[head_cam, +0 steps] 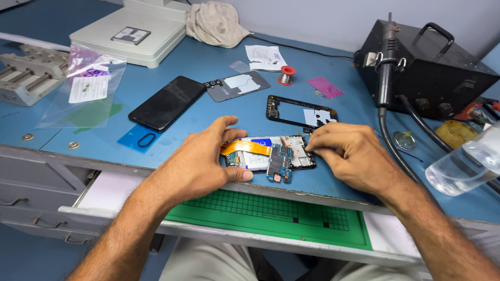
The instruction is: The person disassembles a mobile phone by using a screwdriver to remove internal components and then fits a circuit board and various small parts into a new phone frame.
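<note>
Evidently I was mid-teardown at frame centre: my left hand (200, 158) clamped the opened black phone body with orange flex cable (271, 153) while my right hand (346, 153) pinched at its upper edge, needing a delicate lift.

The head camera is looking steeply down and forward over the blue workbench (219, 67), sitting close above the opened phone (271, 154) near its front edge.

a blue tabletop (219, 65) fills most of the view, with a pale grey wall (323, 18) running behind it from twelve to two o'clock. at eight o'clock grey metal drawers (31, 208) with handles sit under the edge, and at six o'clock an open drawer (125, 221) holds a green gridded mat (271, 216). the light is even and soft, casting only faint shadows.
</note>
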